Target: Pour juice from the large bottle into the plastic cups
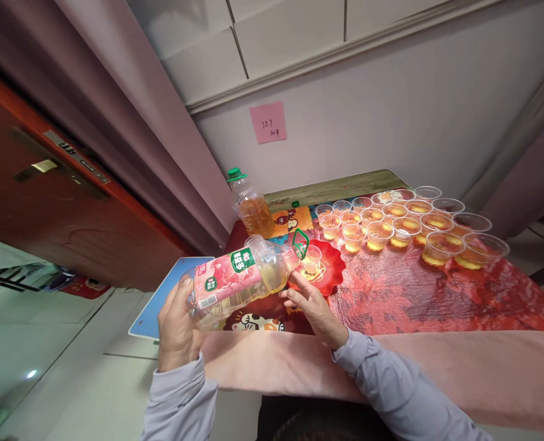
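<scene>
My left hand (pixel 177 321) grips the base end of a large clear juice bottle (pixel 228 278) with a pink and green label. The bottle is tilted, its neck pointing right and a green carry ring around it. Some pale yellow liquid lies along its lower side. Below the neck, my right hand (pixel 315 306) has its fingers apart, the index fingertip close to the bottle; whether it touches I cannot tell. Under the mouth, a clear plastic cup (pixel 312 264) stands on a red scalloped plate (pixel 336 278). A pour stream cannot be made out.
Several clear cups (pixel 380 234) with amber liquid stand in rows on the red patterned table cover (pixel 391 300). A second bottle (pixel 253 211) with a green cap stands at the back left, near a loose green cap (pixel 295 204). A wooden door (pixel 70 177) is at the left.
</scene>
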`<state>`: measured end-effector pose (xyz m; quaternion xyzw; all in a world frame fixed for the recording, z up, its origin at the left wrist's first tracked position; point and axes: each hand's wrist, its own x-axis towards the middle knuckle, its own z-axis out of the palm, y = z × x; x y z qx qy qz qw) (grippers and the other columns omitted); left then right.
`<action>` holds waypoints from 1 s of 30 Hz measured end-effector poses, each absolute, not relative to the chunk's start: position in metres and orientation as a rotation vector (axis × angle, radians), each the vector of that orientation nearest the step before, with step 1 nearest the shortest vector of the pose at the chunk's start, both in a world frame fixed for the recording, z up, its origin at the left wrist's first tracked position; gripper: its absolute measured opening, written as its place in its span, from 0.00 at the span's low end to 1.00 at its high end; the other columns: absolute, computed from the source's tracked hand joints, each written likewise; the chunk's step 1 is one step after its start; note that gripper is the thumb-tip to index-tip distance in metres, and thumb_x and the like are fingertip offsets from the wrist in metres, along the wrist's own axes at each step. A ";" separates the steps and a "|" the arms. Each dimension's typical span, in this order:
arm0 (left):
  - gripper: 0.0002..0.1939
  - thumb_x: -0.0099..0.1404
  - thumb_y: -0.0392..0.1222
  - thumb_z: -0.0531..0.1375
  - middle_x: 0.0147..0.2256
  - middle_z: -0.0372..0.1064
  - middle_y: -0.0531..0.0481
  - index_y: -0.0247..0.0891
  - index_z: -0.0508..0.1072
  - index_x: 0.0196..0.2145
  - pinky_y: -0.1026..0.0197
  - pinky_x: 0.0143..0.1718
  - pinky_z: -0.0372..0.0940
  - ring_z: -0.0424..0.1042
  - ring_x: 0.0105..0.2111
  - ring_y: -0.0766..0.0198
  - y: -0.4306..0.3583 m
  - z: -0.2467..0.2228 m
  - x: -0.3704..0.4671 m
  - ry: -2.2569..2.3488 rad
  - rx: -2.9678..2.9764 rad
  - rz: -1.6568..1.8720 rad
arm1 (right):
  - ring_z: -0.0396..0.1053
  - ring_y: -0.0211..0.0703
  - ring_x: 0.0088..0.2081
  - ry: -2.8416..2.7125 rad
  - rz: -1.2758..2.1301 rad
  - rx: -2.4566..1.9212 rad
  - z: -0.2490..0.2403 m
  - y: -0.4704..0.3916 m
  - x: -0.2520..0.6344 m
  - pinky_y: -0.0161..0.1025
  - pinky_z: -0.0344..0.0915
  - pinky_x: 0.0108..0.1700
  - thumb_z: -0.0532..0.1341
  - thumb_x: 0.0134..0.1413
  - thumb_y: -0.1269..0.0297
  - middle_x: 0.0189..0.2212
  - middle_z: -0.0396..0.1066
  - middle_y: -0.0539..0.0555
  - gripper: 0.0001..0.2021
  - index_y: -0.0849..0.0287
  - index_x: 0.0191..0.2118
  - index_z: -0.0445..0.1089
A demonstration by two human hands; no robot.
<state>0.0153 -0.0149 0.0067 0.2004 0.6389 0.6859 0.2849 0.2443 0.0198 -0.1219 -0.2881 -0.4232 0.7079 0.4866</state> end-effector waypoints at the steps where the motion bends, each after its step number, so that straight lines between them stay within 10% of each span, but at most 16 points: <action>1: 0.25 0.50 0.49 0.77 0.34 0.79 0.51 0.38 0.82 0.44 0.68 0.21 0.67 0.75 0.27 0.64 -0.015 0.006 0.015 1.710 0.532 1.835 | 0.77 0.51 0.51 -1.028 1.721 -0.698 -0.122 0.020 0.245 0.46 0.74 0.51 0.72 0.60 0.39 0.65 0.74 0.60 0.39 0.51 0.72 0.70; 30: 0.26 0.51 0.51 0.76 0.36 0.78 0.50 0.39 0.83 0.46 0.67 0.21 0.67 0.74 0.29 0.64 -0.015 0.006 0.016 1.768 0.536 1.816 | 0.78 0.52 0.54 -1.031 1.714 -0.669 -0.123 0.021 0.246 0.46 0.76 0.51 0.72 0.61 0.40 0.72 0.68 0.58 0.38 0.46 0.73 0.70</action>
